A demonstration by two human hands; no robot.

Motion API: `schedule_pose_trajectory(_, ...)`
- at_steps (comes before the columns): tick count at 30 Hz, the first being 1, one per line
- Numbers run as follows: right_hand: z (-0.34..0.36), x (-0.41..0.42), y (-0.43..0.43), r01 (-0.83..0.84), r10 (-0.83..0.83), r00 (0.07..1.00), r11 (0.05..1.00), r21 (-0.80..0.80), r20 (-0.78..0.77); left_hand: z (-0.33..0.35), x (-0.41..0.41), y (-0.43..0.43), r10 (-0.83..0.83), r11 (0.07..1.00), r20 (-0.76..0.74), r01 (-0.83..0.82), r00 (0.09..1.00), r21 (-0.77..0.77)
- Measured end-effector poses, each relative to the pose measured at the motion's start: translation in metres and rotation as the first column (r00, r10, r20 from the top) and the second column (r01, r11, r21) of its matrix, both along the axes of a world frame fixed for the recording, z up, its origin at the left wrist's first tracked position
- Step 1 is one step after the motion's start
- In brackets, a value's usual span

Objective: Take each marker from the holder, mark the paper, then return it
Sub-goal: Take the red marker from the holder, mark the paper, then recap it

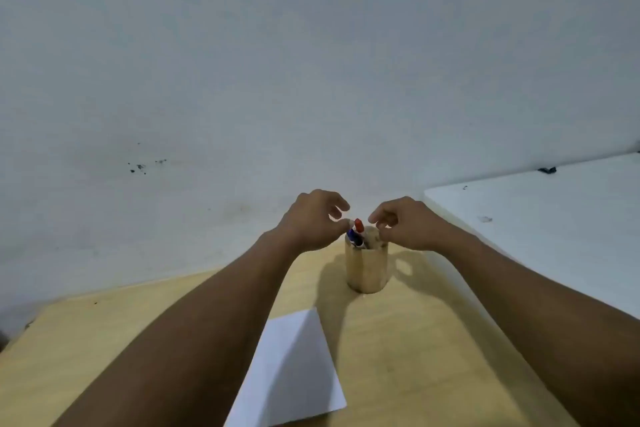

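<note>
A light wooden holder [367,267] stands upright near the far edge of the wooden table [398,357]. A red-capped marker [358,225] and a blue marker [354,236] lean left inside it. My left hand [313,220] hovers at the holder's left rim, thumb and forefinger pinching at the blue marker's top. My right hand [405,224] is at the right rim, fingers curled and apart, holding nothing. A white sheet of paper [294,371] lies flat on the table in front of the holder, partly covered by my left forearm.
A pale wall rises right behind the table. A white surface [540,229] sits higher to the right, with a small dark object [547,170] on it. The table's left edge runs diagonally at the lower left.
</note>
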State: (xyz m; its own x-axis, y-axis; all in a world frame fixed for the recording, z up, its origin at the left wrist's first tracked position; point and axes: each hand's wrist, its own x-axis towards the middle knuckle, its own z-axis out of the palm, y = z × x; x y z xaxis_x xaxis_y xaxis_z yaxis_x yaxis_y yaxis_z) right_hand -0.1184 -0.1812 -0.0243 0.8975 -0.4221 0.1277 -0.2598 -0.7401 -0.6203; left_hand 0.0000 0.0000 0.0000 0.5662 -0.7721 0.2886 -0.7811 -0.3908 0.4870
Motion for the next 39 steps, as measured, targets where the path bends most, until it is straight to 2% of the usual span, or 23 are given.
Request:
schedule_pose_trajectory(5,-0.015,0.010,-0.011,-0.034,0.034,0.999,0.999,0.039,-0.013,-0.003,0.004,-0.024,-0.041,0.998,-0.056,0.044,0.998,0.049)
schedule_pose_trajectory(12,-0.016,0.011,-0.008,-0.064,0.062,0.998,0.996,0.069,0.033,0.003,0.002,-0.031,-0.025,0.996,-0.009,0.024,1.000,-0.081)
schedule_pose_trajectory(17,0.013,0.007,0.006,-0.060,0.038,0.978,0.993,0.102,0.207,0.045,-0.003,-0.012,0.016,0.973,0.000,-0.015,1.000,-0.232)
schedule_pose_trajectory(22,0.063,-0.005,0.040,-0.124,0.039,0.940,0.965,0.233,0.338,0.080,-0.006,0.030,0.052,0.926,-0.075,-0.076,0.996,-0.369)
schedule_pose_trajectory(25,0.086,-0.014,0.067,-0.239,0.113,0.930,0.909,0.342,0.349,0.081,-0.004,0.065,0.084,0.895,-0.180,-0.154,0.980,-0.418)
schedule_pose_trajectory(27,0.092,-0.016,0.084,-0.315,0.160,0.926,0.826,0.466,0.343,0.073,-0.004,0.091,0.091,0.887,-0.269,-0.201,0.959,-0.415)
schedule_pose_trajectory(31,0.081,-0.011,0.121,-0.395,0.184,0.916,0.565,0.724,0.357,0.044,-0.011,0.139,0.073,0.870,-0.462,-0.283,0.884,-0.404)
schedule_pose_trajectory(34,0.060,-0.002,0.152,-0.404,0.138,0.915,0.346,0.847,0.380,0.019,-0.017,0.166,0.086,0.855,-0.554,-0.346,0.828,-0.385)
schedule_pose_trajectory(36,0.043,0.003,0.174,-0.363,0.136,0.932,0.343,0.866,0.337,0.000,-0.021,0.178,0.089,0.860,-0.582,-0.357,0.809,-0.364)
schedule_pose_trajectory(39,0.013,0.014,0.203,-0.286,0.145,0.958,0.437,0.853,0.247,-0.028,-0.025,0.192,0.102,0.876,-0.581,-0.350,0.808,-0.333)
